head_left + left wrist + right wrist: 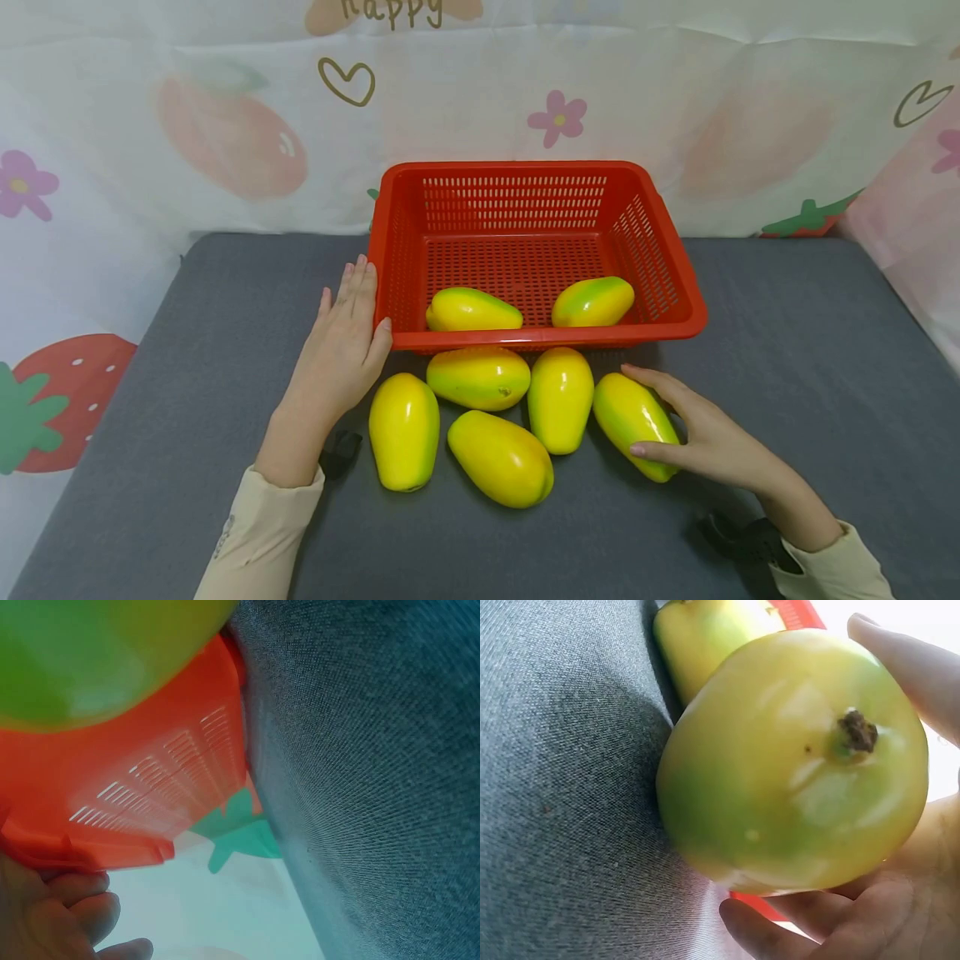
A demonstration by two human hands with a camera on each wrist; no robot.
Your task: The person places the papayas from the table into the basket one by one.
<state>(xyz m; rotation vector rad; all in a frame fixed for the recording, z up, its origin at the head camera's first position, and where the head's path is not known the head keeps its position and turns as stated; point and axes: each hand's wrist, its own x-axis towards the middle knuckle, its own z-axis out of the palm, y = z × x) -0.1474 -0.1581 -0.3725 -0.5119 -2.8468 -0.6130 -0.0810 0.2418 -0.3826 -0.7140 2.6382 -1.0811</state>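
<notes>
My left hand lies flat along the left side of a red plastic basket, fingers straight and thumb at the near left corner. The left wrist view shows its fingertips by the basket's rim. Around the rightmost yellow-green papaya, which lies on the cloth, my right hand curls with thumb and fingers on opposite sides. Up close, the right wrist view shows that papaya's brown stem end. Inside the basket lie two papayas, one at left and one at right.
Several other papayas lie on the grey cloth before the basket: one near my left wrist, one against the basket, one upright-pointing, one nearest me. A printed curtain hangs behind.
</notes>
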